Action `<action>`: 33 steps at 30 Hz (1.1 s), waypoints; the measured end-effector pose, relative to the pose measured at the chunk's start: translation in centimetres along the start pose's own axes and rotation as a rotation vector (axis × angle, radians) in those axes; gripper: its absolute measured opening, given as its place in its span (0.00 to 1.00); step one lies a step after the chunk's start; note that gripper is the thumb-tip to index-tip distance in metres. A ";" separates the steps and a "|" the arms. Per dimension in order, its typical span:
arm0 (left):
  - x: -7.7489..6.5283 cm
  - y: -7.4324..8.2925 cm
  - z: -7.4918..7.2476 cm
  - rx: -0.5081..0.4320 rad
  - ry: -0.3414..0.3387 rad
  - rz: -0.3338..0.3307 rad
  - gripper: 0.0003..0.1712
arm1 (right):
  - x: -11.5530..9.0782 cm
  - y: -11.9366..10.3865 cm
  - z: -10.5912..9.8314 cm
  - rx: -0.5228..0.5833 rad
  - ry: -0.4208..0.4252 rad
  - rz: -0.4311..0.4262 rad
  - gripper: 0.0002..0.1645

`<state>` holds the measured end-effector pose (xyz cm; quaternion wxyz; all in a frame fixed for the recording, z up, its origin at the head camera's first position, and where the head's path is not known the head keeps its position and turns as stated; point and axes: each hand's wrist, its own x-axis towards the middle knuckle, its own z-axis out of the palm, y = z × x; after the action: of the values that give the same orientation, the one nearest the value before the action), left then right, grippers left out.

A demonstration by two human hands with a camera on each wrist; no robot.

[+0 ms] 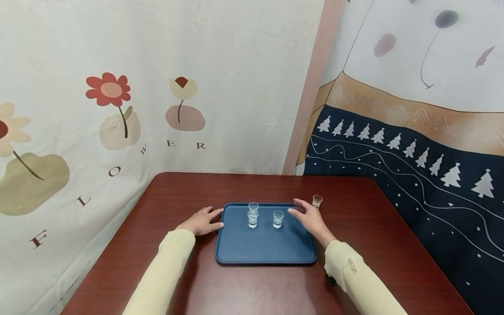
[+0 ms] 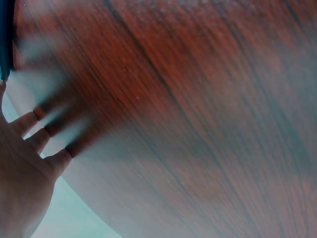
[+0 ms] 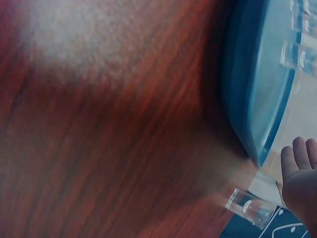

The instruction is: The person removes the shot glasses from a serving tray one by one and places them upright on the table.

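Observation:
A blue tray (image 1: pixel 267 249) lies on the table with three small clear glasses on it. Two stand at its left, a front glass (image 1: pixel 252 221) overlapping a rear glass (image 1: pixel 253 205); a third glass (image 1: pixel 278 220) is right of the middle. My left hand (image 1: pixel 200 222) is at the tray's left edge, fingers spread, thumb and index tip right at the rim (image 2: pixel 6 39). Over the tray's right edge, my right hand (image 1: pixel 311 218) has its fingers extended and holds nothing. Just beyond it, off the tray, stands another small glass (image 1: pixel 316 201), partly hidden by the hand.
The dark red wooden table (image 1: pixel 260 288) extends around the tray. Behind it hangs a white flower-print cloth (image 1: pixel 236 87), and a navy cloth with white trees (image 1: pixel 393 162) borders the right side.

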<state>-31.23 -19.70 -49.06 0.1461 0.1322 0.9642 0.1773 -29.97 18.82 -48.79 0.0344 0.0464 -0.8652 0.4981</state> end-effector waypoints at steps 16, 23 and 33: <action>-0.1 0.1 0.0 0.020 0.000 -0.008 0.40 | -0.5 0.0 2.4 -0.057 -0.134 -0.017 0.34; -0.1 0.2 0.0 0.021 0.001 -0.007 0.39 | -0.6 -0.3 2.9 -0.074 -0.127 -0.024 0.28; -0.5 0.3 -0.1 0.019 -0.007 -0.015 0.39 | -0.7 -0.5 3.3 -0.060 -0.117 -0.023 0.20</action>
<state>-30.74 -19.61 -48.78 0.1496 0.1271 0.9663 0.1665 -29.31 15.74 -50.11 -0.0091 0.0841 -0.8798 0.4678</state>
